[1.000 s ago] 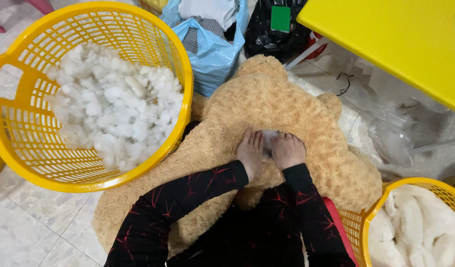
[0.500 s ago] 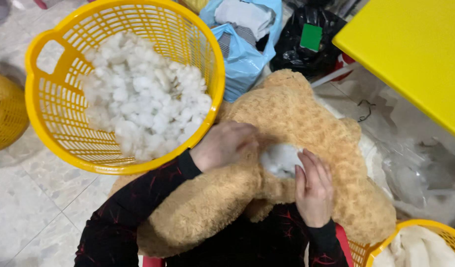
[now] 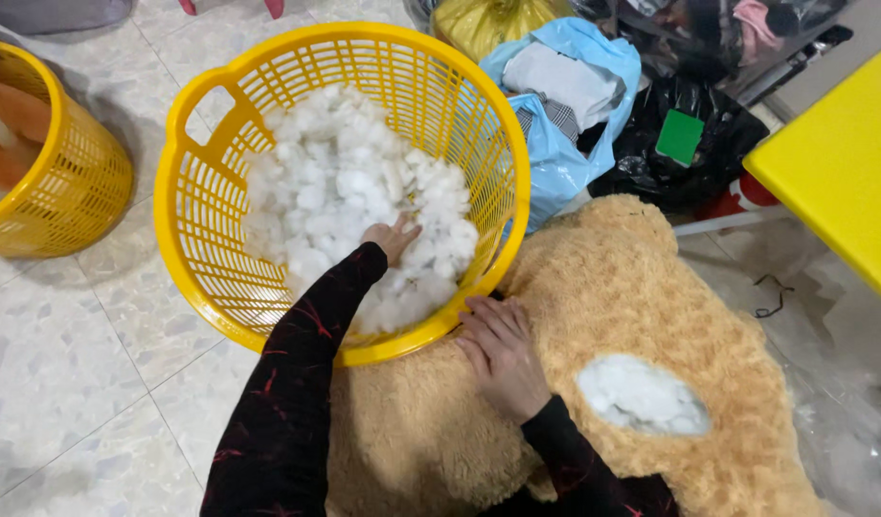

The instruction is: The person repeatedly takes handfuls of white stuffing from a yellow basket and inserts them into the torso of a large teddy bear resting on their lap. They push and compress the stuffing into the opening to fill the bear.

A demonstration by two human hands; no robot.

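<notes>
A big tan plush bear (image 3: pixel 642 306) lies across my lap, with a hole (image 3: pixel 642 394) in its fur showing white stuffing. My right hand (image 3: pixel 503 354) rests flat on the fur, left of that hole, against the basket's near rim. My left hand (image 3: pixel 393 236) reaches into the large yellow basket (image 3: pixel 196 249) and presses into the heap of white stuffing (image 3: pixel 345 187); its fingers are sunk in the fluff, so whether it grips any cannot be seen. Both arms wear black sleeves with red marks.
A second yellow basket (image 3: pixel 72 187) stands at the far left on the tiled floor (image 3: pixel 67 383). Behind the bear lie a blue plastic bag (image 3: pixel 565 124), black bags (image 3: pixel 689 163) and a yellow bag (image 3: pixel 479 21). A yellow table (image 3: pixel 847 163) edge juts in at the right.
My left hand left the bear and went into the large basket's stuffing. My right hand moved from beside the hole to the fur near the basket rim. The view swung left.
</notes>
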